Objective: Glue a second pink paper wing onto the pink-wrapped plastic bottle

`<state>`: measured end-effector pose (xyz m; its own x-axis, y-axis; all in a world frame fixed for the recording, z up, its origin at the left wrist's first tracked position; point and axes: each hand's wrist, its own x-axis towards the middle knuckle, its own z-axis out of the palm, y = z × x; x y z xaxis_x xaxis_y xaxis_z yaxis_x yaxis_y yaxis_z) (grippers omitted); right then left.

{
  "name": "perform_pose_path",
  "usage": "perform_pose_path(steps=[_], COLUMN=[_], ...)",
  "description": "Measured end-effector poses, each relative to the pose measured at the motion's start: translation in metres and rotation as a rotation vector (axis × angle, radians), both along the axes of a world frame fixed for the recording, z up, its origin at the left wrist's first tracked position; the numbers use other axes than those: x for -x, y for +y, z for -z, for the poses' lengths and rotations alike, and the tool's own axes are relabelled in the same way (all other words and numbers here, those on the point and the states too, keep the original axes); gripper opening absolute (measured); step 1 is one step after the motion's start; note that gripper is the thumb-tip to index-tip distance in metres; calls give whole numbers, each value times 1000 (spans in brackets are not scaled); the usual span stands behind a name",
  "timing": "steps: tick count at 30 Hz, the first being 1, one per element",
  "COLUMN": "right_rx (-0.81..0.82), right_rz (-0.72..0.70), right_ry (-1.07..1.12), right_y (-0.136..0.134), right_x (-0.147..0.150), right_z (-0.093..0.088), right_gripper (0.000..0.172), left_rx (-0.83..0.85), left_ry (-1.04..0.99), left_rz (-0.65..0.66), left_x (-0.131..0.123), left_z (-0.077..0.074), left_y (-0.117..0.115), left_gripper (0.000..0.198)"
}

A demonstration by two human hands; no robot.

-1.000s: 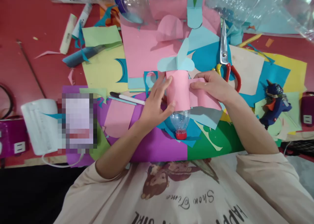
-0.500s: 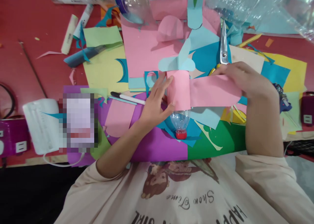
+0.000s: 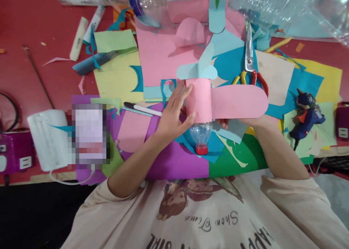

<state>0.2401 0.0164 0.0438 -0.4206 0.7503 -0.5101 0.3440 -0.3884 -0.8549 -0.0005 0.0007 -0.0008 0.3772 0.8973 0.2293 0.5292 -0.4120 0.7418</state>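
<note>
Flanking one bottle (image 3: 201, 134): two hands (image 3: 170, 117) (image 3: 250, 122), one beneath one pink flap (image 3: 240, 101)

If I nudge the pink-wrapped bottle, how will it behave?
The bottle is probably light, being clear plastic where bare. Its rounded body might roll, though the pink strip sticking out sideways could hinder that. The strip, seemingly paper, may bend easily.

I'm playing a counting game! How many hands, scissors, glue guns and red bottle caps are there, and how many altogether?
Hands: 2, the left hand and the right hand
Scissors: 1
Glue gun: 1
Red bottle cap: 1
Total: 5
</note>
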Motion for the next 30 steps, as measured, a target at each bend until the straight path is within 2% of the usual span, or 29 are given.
perform_pose_path(steps=[2, 7, 12, 20, 25, 27, 29, 30], right_rx=[70, 93, 52, 78, 140, 159, 88, 13], right_rz=[-40, -82, -131, -156, -71, -73, -34, 27], right_ry=[63, 202, 219, 276, 169, 111, 32, -21], right_y=[1, 4, 5, 3, 2, -1, -6, -8], right_x=[0, -2, -2, -2, -6, -11, -15, -16], right_z=[2, 7, 9, 8, 3, 0, -4, -6], right_gripper=[47, 43, 47, 46, 44, 35, 23, 27], left_rx=[8, 37, 56, 66, 67, 72, 70, 67], left_ry=[1, 0, -7, -8, -9, -7, -7, -8], left_rz=[-3, 0, 6, 15, 15, 9, 4, 2], left_x=[0, 1, 1, 1, 0, 0, -1, -1], left_z=[0, -1, -3, -1, -2, -2, -2, -2], left_y=[0, 0, 0, 1, 1, 1, 0, 0], left_gripper=[64, 64, 64, 66, 66, 65, 65, 65])
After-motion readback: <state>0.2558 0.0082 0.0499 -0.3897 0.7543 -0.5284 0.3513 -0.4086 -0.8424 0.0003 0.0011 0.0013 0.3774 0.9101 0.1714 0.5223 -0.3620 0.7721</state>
